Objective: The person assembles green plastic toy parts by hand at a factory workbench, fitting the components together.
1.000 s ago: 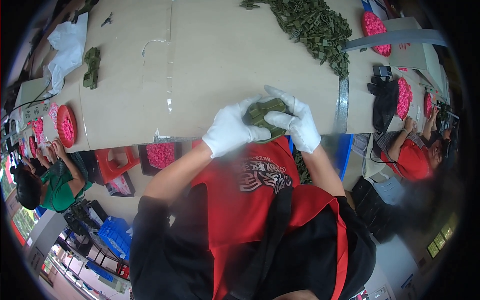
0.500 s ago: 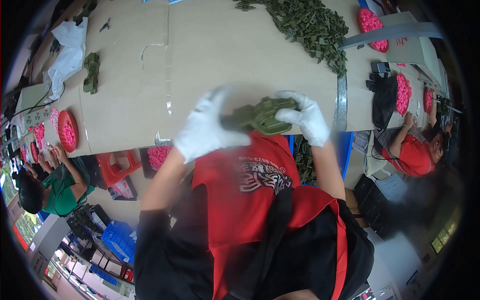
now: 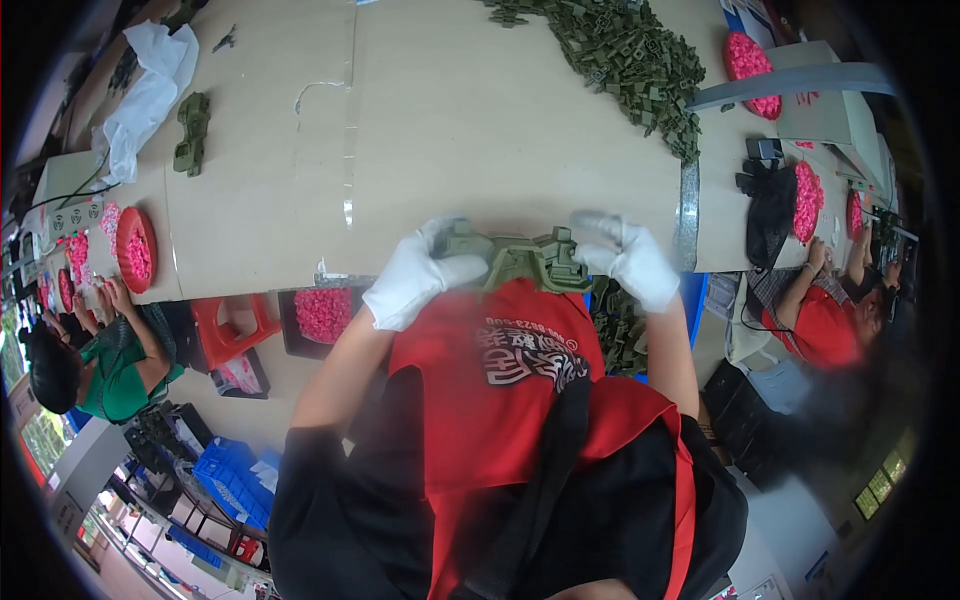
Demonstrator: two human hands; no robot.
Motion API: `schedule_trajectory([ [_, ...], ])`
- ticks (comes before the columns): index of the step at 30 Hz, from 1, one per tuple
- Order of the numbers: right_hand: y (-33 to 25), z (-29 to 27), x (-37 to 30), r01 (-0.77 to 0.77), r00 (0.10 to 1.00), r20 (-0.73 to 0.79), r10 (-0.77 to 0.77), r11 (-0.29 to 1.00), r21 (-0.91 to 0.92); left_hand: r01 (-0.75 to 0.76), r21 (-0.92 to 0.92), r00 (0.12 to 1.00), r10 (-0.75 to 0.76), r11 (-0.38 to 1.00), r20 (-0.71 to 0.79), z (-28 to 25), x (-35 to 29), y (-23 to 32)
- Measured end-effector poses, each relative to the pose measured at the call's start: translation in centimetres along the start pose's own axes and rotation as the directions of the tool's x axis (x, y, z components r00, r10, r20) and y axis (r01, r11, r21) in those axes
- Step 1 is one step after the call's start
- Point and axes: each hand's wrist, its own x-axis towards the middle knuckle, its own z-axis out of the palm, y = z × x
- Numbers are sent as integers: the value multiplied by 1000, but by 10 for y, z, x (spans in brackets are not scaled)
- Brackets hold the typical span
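A dark olive-green moulded plastic toy vehicle body [image 3: 545, 262] is held level at the near table edge, above the red apron. My left hand [image 3: 415, 275], in a white glove, has its thumb and fingers closed around the body's left end. At the right end, my white-gloved right hand [image 3: 640, 268] is blurred, with thumb and fingers spread apart. Its thumb lies close to the body; whether it touches I cannot tell. A similar green toy body [image 3: 192, 135] lies farther left on the table.
Small green parts lie in a large pile [image 3: 640, 75] at the far right, beside a grey curved bar [image 3: 790, 82]. A blue bin [image 3: 692, 315] with green pieces stands under the table edge. White plastic bag [image 3: 150, 90] at far left. Co-workers sit left and right near bowls of pink pieces.
My left hand has come in from beside the toy body and closed on its left end. My right hand has loosened and spread at the right end. The body has turned.
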Motion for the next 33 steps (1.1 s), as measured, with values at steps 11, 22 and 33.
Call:
schedule_trajectory([
  [11,-59,80,18,291,921,355,-161,890,-352,-117,255,992,103,960,68,-2,-12,-1],
  [22,-23,77,-1,316,938,236,-254,905,-283,-308,458,948,231,834,217,-8,-11,-21],
  [33,0,57,13,360,897,268,-352,933,21,-130,314,985,86,940,148,33,9,34],
])
